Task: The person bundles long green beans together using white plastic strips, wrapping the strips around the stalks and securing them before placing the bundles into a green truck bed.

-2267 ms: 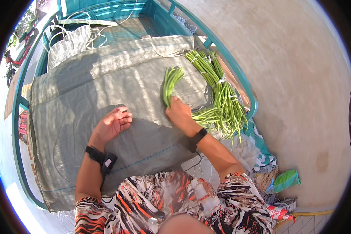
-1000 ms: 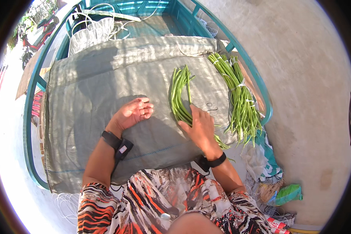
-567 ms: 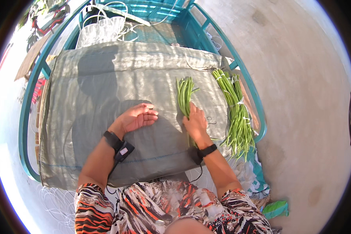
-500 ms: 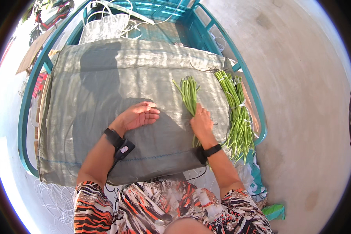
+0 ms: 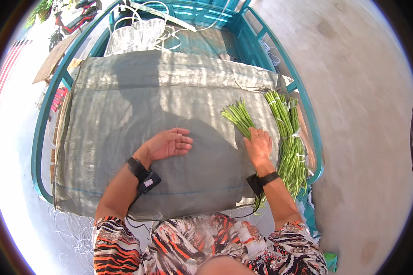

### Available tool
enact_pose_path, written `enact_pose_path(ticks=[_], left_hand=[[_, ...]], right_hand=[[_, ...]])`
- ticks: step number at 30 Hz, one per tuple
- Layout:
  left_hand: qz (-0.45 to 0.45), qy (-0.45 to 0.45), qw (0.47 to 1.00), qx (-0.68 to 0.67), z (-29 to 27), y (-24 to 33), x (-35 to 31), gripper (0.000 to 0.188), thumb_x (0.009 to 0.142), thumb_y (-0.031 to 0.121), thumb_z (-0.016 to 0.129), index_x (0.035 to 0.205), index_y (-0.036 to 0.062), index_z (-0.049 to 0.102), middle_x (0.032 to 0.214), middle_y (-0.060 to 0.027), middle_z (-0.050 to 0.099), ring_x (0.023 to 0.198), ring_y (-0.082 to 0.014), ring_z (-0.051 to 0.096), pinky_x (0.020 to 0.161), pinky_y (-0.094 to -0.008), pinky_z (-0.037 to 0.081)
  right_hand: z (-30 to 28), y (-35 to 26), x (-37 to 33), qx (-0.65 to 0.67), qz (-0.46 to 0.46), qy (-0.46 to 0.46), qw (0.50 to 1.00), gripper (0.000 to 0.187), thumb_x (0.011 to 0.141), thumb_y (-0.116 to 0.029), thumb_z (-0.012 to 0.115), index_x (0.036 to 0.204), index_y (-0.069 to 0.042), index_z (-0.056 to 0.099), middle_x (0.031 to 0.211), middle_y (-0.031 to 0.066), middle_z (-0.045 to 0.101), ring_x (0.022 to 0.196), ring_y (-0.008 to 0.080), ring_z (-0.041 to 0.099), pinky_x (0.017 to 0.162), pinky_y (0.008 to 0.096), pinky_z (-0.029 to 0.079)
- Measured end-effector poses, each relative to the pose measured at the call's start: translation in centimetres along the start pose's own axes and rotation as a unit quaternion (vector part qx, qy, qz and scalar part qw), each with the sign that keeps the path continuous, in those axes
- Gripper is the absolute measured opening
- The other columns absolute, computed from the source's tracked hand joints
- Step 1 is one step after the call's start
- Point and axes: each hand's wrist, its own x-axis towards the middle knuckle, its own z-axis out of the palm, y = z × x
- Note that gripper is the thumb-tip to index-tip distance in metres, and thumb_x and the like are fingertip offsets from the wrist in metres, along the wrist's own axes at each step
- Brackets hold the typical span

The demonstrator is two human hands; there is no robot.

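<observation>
My right hand (image 5: 259,147) is closed round the middle of a loose bunch of long green beans (image 5: 239,115). The bunch's upper ends fan out beyond my fingers toward the far left; its lower ends show by my wrist at the cloth's near edge. Just to the right lie tied bundles of long beans (image 5: 291,142), bound with white ties. My left hand (image 5: 170,144) hovers over or rests on the grey woven cloth (image 5: 124,114), palm turned inward, fingers loosely curled and holding nothing. Black bands with small devices circle both wrists.
A teal metal rail (image 5: 317,151) frames the cloth-covered surface on both sides. Behind it, a white basket (image 5: 135,35) and loose white straps lie in the teal cart bed (image 5: 202,43). Tangled white cord (image 5: 73,233) is on the ground at near left; a red motorbike (image 5: 75,20) stands far left.
My right hand has shifted slightly right with the loose beans, whose upper ends now lean more to the left. My left hand keeps much the same pose. The whole view has shifted a little.
</observation>
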Motion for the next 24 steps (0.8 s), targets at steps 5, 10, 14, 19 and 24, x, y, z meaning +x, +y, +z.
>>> enact_pose_path(ticks=[5,10,14,19,24], left_hand=[[0.003,-0.014,1.0,-0.018,-0.4,-0.7,0.0,0.027,0.095,0.011,0.044,0.122,0.0037,0.045,0.111,-0.0134,0.059,0.099,-0.0244,0.061,0.087,-0.0381,0.051],[0.007,-0.009,0.999,-0.036,0.1,-0.5,0.4,0.031,0.095,0.018,0.047,0.122,0.0025,0.046,0.116,-0.0156,0.057,0.106,-0.0267,0.058,0.092,-0.0398,0.048],[-0.027,-0.002,1.0,-0.005,1.6,0.8,-2.1,0.031,0.094,0.021,0.05,0.119,0.0016,0.048,0.119,-0.0177,0.056,0.11,-0.0279,0.056,0.095,-0.0409,0.046],[-0.005,-0.031,0.996,0.079,2.7,2.7,-6.5,0.044,0.092,0.024,0.056,0.127,-0.0001,0.045,0.126,-0.0196,0.05,0.118,-0.0306,0.051,0.099,-0.0424,0.041],[0.099,-0.089,0.991,-0.012,-0.7,1.6,-8.6,0.054,0.093,0.025,0.054,0.136,-0.0007,0.034,0.138,-0.0205,0.039,0.126,-0.0313,0.042,0.104,-0.0431,0.037]], right_hand=[[1.8,1.2,-0.4,0.094,0.044,-0.023,0.994,0.03,0.075,-0.018,0.068,0.103,-0.012,0.06,0.09,0.0073,0.061,0.088,0.0279,0.058,0.083,0.043,0.042],[0.0,0.5,0.3,0.166,0.138,-0.019,0.976,0.019,0.077,-0.018,0.065,0.092,-0.006,0.062,0.086,0.0084,0.062,0.078,0.026,0.06,0.071,0.038,0.046],[-2.9,-2.4,0.6,0.322,0.195,0.0,0.927,0.021,0.083,-0.018,0.063,0.094,0.0,0.06,0.077,0.0059,0.062,0.066,0.0145,0.057,0.063,0.0285,0.046],[-6.3,-12.9,-2.0,0.555,0.173,0.007,0.813,0.016,0.086,-0.011,0.062,0.099,-0.002,0.057,0.07,0.0002,0.055,0.062,0.006,0.052,0.054,0.0225,0.043],[-2.6,-23.1,-6.8,0.539,0.151,-0.082,0.824,0.009,0.083,-0.01,0.063,0.091,-0.005,0.061,0.07,-0.0016,0.055,0.064,0.005,0.051,0.058,0.0221,0.043]])
